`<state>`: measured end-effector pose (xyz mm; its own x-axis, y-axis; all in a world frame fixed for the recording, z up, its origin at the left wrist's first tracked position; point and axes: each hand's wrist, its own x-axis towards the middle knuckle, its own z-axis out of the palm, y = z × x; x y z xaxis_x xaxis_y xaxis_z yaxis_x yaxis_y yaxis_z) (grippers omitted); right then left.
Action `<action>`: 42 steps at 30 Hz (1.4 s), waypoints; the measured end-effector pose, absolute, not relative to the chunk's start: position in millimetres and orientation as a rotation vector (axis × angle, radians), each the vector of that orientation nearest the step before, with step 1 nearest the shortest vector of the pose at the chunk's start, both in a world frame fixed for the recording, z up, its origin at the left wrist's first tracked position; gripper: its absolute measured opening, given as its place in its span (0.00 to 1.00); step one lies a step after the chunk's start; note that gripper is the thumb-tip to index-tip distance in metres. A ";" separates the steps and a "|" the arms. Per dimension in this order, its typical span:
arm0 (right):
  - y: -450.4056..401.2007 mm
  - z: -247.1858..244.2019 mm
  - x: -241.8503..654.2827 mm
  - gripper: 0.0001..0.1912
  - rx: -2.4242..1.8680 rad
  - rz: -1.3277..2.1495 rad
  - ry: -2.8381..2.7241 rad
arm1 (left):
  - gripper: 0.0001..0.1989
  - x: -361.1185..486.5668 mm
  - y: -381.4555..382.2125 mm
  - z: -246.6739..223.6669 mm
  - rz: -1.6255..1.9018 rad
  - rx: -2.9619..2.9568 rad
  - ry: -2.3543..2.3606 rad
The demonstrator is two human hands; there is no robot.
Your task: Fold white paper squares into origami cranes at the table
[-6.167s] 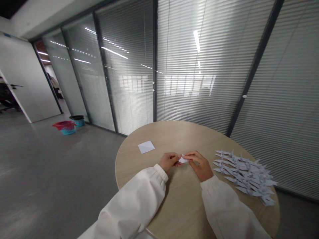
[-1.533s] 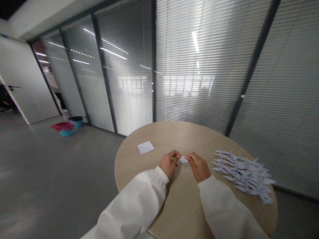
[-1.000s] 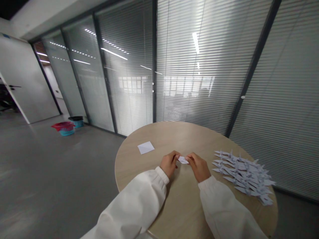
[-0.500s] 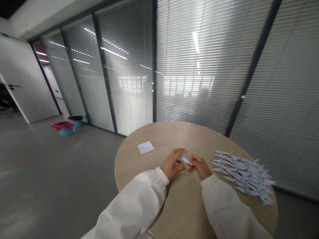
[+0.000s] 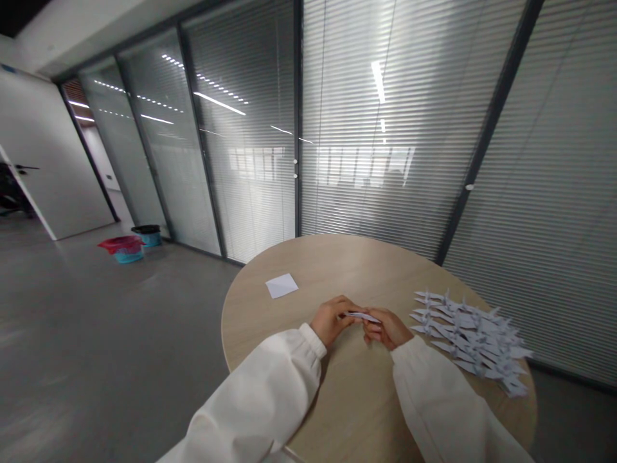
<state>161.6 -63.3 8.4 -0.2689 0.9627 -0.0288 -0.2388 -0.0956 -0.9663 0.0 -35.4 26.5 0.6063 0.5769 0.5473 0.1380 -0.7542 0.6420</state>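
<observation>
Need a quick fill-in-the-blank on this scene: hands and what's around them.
1. The left hand and right hand hold a folded paper ____ them.
2. The square sheet lies to the ____ of the hands.
3. The paper cranes lie in a heap to the ____ of the right hand.
4. The table is ____ in shape.

between; left; right; round

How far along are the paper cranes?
Done: a big pile of paper cranes lies on the table. In hand: a narrow folded paper, pinched between the left hand and right hand. Left: one flat square sheet, the only unfolded sheet in view.
</observation>
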 end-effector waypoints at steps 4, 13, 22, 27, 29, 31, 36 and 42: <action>-62.1 7.4 161.1 0.16 -1.066 1.306 -1.307 | 0.13 1.3 -36.2 25.1 1.041 2.216 0.647; -74.4 27.9 155.9 0.12 -1.097 0.388 -1.607 | 0.14 2.4 -28.2 14.0 1.029 2.016 0.830; -74.5 26.4 154.6 0.08 -1.091 0.204 -1.684 | 0.17 5.0 -30.6 14.3 0.952 1.881 0.829; -72.3 24.3 155.7 0.07 -1.114 0.153 -1.691 | 0.18 5.2 -30.7 15.3 0.924 1.849 0.799; -71.1 22.7 156.0 0.06 -1.120 0.117 -1.704 | 0.19 5.1 -29.8 14.7 0.921 1.847 0.792; -70.4 21.4 156.0 0.07 -1.124 0.068 -1.721 | 0.19 5.2 -28.7 13.8 0.914 1.831 0.778; -70.9 20.3 155.4 0.07 -1.118 -0.049 -1.757 | 0.21 6.7 -26.8 12.5 0.894 1.715 0.700; -72.9 23.4 155.1 0.07 -1.089 -0.086 -1.806 | 0.22 7.9 -27.3 15.3 0.890 1.556 0.651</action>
